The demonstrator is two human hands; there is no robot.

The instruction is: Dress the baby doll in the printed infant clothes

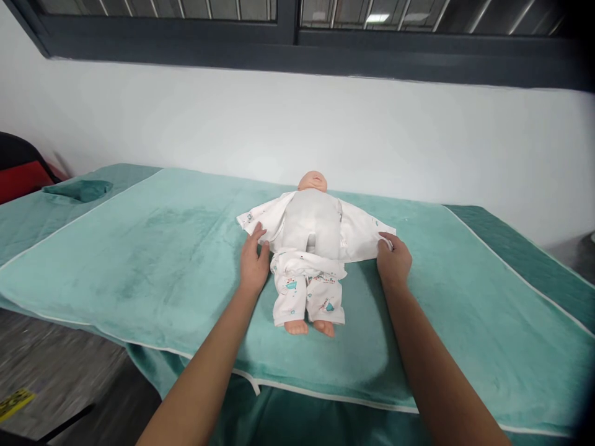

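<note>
The Count, Between and Beyond

One left hand (255, 263) and one right hand (393, 259); between and ahead of them, one doll (312, 214), one white top (357, 232) with two sleeves (274, 210), one pair of trousers (304, 263) with two legs (284, 306), and two bare feet (295, 327); beneath both, one light green cover (176, 260); beyond the left hand, one crumpled green cloth (78, 190); well ahead, two window sections (223, 9).

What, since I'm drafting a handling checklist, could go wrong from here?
The right hand pinches the edge of the white top, so a hard pull might drag the doll sideways. The patterned trousers look bunched at the waist and could slip lower. The green cover looks soft and might wrinkle underneath.
</note>
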